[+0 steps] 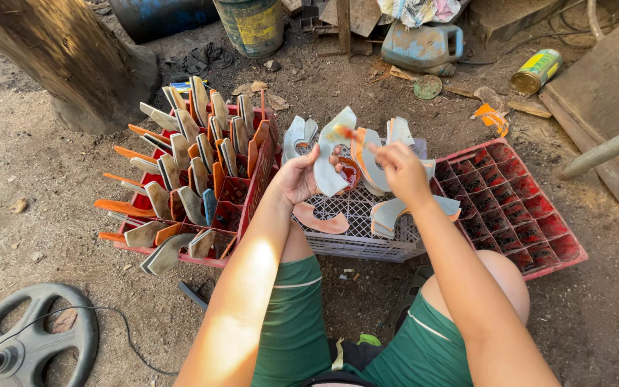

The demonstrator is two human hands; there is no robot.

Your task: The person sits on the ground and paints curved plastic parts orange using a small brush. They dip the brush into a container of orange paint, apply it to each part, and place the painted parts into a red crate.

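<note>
left hand [296, 175] grips curved grey piece [329, 154]; right hand [402, 170] pinched, seemingly on brush [347, 133], blurred.

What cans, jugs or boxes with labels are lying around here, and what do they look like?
Round metal can with a green and yellow label: lying on its side on the dirt, top right.
Grey-blue plastic jug with a handle: top middle, dirty, no label visible.
Green drum with a yellow label patch: upright, top middle, cut off by the picture edge.
Blue barrel: top, left of the drum.
</note>
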